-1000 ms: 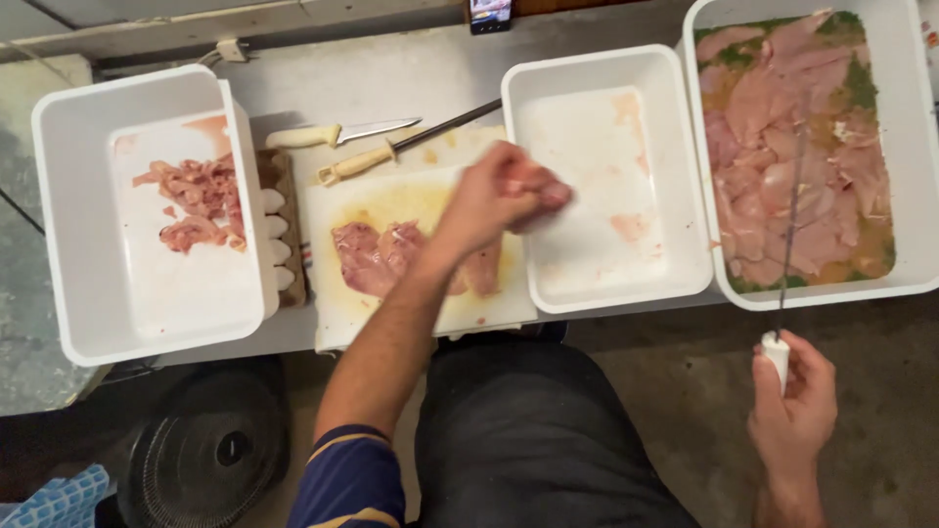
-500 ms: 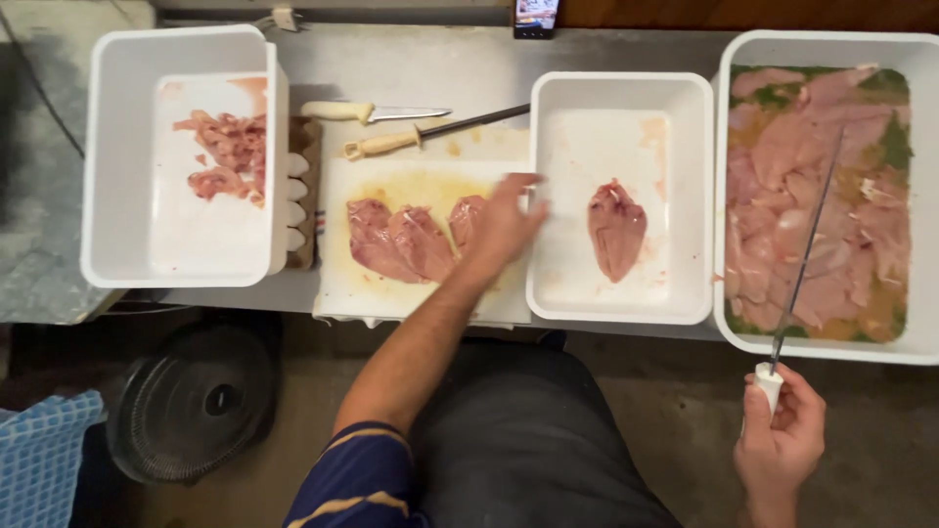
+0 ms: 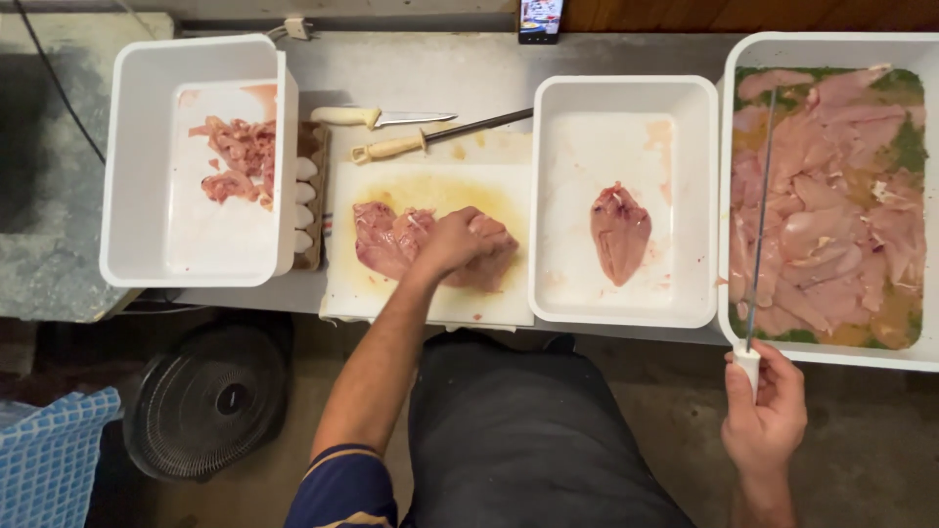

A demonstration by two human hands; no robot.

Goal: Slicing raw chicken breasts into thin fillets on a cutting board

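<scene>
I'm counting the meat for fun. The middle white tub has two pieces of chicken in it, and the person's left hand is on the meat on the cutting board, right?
Not quite. The head view shows only one piece of chicken in the middle white tub, not two. The rest holds: the left hand rests on the meat on the cutting board.

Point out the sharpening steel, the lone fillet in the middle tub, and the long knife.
sharpening steel (image 3: 391, 149), head view, pale handle.
lone fillet (image 3: 620, 233), head view, its middle.
long knife (image 3: 761, 215), head view, mid-blade.
</scene>
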